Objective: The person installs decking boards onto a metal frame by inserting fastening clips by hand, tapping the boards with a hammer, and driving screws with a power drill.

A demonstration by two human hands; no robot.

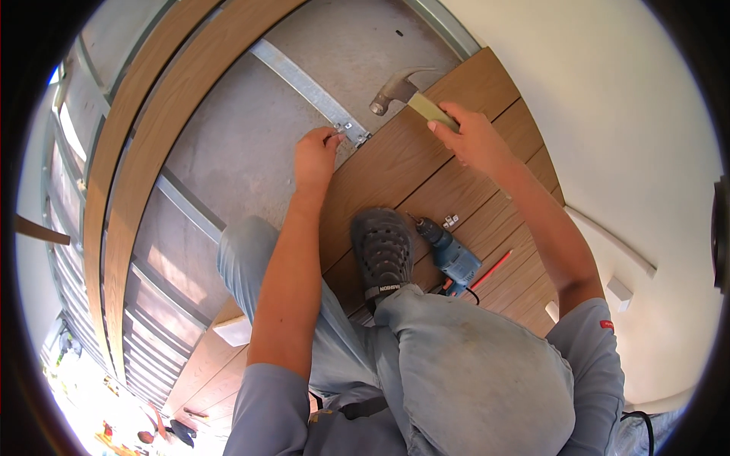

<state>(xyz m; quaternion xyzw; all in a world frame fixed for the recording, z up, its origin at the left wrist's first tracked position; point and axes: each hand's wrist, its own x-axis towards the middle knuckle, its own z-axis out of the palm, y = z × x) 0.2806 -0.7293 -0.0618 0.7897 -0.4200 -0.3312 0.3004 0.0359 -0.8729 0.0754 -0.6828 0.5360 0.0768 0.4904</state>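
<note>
My right hand (475, 140) is wrapped round the pale yellow-green handle of a claw hammer (395, 89). The steel head is raised over the edge of the brown wood-look boards (426, 159). Beside that edge, my left hand (315, 158) pinches thumb and finger together at the end of a galvanized metal rail (308, 83). What sits between those fingertips is too small to make out. Small metal clips (346, 128) lie on the rail's end, close to the left fingertips. Hammer head and left hand are apart.
A blue power drill (455, 254), a red pencil (498, 262) and loose metal clips (451, 221) lie on the boards by my dark clog (382, 247). Two long loose planks (163, 114) span the rails at left. A cream wall (608, 129) rises at right.
</note>
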